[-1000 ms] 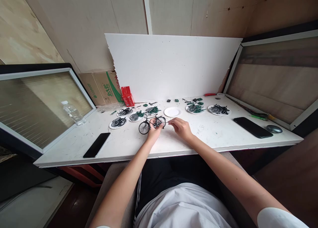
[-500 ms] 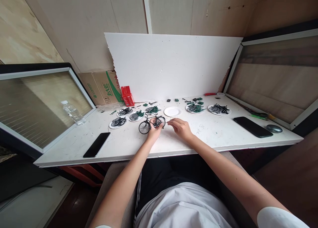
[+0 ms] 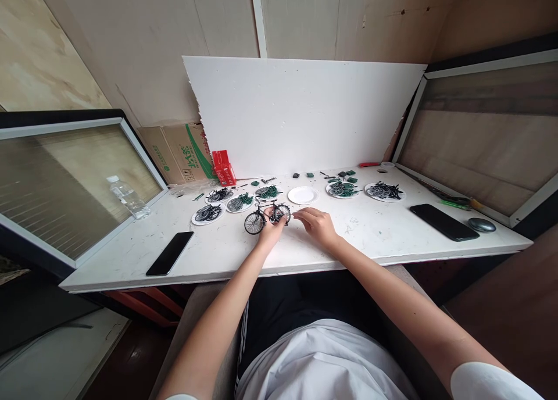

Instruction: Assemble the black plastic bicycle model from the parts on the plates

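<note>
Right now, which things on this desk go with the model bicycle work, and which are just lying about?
Seemingly part of the job:
model bicycle, in the left hand
right hand, beside it
plates of loose parts

Apparently just lying about:
left phone
right phone
plastic bottle
red box

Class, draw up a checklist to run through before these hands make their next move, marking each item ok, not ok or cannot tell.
1. Black metal-look miniature bicycle gripped by the left hand: ok.
2. Small part in the right hand's fingertips: cannot tell.
3. Small dark-green blocks all on plates: not ok; some lie directly on the white table.
4. White cap on clear plastic bottle: ok.
</note>
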`<state>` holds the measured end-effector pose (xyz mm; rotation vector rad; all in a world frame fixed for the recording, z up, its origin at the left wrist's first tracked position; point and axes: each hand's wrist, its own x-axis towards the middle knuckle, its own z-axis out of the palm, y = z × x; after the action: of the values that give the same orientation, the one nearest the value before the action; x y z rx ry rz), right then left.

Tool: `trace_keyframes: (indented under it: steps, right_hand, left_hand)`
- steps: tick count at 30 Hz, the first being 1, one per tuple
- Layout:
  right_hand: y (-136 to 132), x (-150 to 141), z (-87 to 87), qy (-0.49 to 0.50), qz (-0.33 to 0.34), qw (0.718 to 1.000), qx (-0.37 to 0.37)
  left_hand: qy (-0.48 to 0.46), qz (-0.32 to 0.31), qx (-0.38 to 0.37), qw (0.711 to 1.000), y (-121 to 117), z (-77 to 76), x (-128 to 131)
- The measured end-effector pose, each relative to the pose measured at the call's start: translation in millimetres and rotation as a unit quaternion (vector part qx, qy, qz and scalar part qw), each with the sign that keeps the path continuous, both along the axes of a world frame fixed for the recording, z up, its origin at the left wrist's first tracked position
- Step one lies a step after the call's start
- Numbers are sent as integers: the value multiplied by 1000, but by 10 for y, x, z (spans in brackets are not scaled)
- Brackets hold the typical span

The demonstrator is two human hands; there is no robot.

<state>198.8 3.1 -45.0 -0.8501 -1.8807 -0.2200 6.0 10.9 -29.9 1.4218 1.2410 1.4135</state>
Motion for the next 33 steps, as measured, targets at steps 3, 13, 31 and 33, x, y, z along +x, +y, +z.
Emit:
trace_keyframes:
  steps: [3, 13, 31, 33]
  right_hand:
    - [33, 7, -11, 36, -4, 999, -26]
    - [209, 91, -99, 157, -13, 980, -124]
    - [265, 126, -125, 199, -35, 958, -203]
    - [232, 122, -116, 169, -51, 965, -194]
  left_hand:
    - [5, -5, -17, 1000, -15, 23, -3]
    - [-101, -18, -70, 992, 20, -8, -8]
    - [-183, -138, -5, 973, 86, -43, 10]
    - [-187, -138, -5, 973, 80, -33, 8]
